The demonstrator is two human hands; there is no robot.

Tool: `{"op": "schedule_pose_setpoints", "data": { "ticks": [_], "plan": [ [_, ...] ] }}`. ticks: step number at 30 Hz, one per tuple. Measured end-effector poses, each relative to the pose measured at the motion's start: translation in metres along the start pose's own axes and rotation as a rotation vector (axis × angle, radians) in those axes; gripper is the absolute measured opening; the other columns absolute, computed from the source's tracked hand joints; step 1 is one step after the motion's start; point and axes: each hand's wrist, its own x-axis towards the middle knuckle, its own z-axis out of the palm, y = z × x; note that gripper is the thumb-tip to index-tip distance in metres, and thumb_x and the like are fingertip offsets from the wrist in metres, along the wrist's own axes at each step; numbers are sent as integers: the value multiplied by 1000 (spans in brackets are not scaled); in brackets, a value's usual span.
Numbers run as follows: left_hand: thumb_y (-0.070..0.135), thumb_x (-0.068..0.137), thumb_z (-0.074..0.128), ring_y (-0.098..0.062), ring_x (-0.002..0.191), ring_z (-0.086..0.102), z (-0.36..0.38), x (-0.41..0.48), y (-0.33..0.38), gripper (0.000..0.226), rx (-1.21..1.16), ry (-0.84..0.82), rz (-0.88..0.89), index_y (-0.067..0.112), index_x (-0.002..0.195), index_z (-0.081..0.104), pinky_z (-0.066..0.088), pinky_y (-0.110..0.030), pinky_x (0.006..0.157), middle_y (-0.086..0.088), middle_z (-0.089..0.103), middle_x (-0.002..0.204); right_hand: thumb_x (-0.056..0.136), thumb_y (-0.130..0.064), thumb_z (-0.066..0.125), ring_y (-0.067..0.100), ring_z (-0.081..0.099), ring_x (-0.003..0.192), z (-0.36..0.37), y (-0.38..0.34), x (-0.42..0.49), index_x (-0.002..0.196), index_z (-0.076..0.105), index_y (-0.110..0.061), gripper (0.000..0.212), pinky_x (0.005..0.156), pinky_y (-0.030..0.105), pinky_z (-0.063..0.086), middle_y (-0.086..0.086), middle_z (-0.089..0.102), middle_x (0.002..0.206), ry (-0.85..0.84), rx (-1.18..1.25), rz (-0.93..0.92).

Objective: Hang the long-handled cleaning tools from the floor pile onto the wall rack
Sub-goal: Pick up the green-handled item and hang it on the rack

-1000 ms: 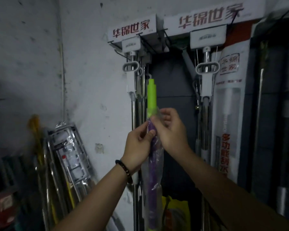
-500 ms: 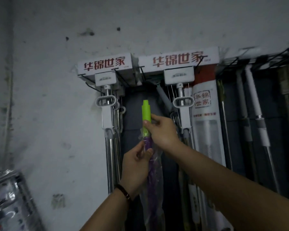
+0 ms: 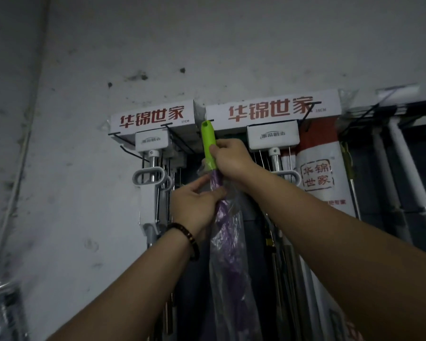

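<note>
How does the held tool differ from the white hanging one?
The held tool is green and purple, wrapped in plastic; the white tool is bare. The left hand and right hand hold the held tool; the white tool hangs on the rack. Both are upright.

green handle tip (image 3: 208, 141) | purple shaft (image 3: 228, 244) | red-lettered white signs (image 3: 272, 110)

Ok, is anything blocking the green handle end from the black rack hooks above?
Nothing visible. The green handle end, gripped by the right hand, sits between two hanging white mops, its tip right at a black hook. The left hand holds the purple shaft.
</note>
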Motion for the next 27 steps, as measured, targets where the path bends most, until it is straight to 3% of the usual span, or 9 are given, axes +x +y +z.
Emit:
{"op": "schedule_pose_setpoints", "data": {
  "ticks": [4,7,11,15,19,21,23,25,27],
  "plan": [
    [11,73,90,-22,60,67,9,26,-15,46,56,58,15,23,117,79,55,-34,59,-16,80,81,103,-20,55,44,73,96,4,19,22,107,74,-7,23,90,62,59,22,75,96,15,21,-24],
    [21,66,91,-22,57,62,13,40,-33,52,142,83,11,30,116,78,53,-37,59,-12,79,73,104,-18,55,43,72,101,5,36,30,120,72,-5,27,93,62,58,19,74,102,12,46,-9],
    [30,63,94,-20,63,72,20,49,-44,51,237,152,65,33,111,79,65,-43,66,-1,79,69,105,-14,54,40,70,109,4,46,37,133,68,-8,32,98,59,57,20,74,116,6,81,13],
    [27,69,93,0,50,59,26,55,-50,44,285,200,75,36,110,78,54,-22,53,12,73,57,105,-10,51,44,71,107,4,49,39,134,67,-9,33,98,60,57,26,73,114,-17,139,54],
    [28,71,93,7,48,59,29,55,-59,48,312,232,99,31,117,78,46,-8,49,15,71,56,107,-11,52,38,72,105,-4,48,30,129,70,-12,29,99,54,58,19,75,111,-40,70,36],
    [30,73,91,6,46,57,32,56,-59,47,356,243,117,32,118,77,45,-9,49,13,70,57,107,-13,52,33,72,104,-9,50,29,130,70,-13,29,97,48,59,15,75,112,-45,45,19],
    [29,76,89,1,52,60,34,55,-61,47,399,247,140,32,120,77,52,-20,55,11,71,61,107,-13,53,30,73,101,-6,52,31,128,72,-15,28,95,48,60,12,75,110,-21,25,6],
    [27,79,87,-5,60,65,35,53,-65,45,434,259,172,30,122,76,57,-28,63,11,71,64,104,-14,55,32,73,96,1,57,34,123,74,-19,28,92,53,61,10,76,104,9,19,-1],
    [27,79,87,-5,67,69,35,53,-68,46,429,284,190,30,123,75,60,-28,69,14,72,69,101,-17,55,34,74,95,8,64,42,123,74,-22,29,90,57,61,11,76,102,27,38,10]
  ]
}}
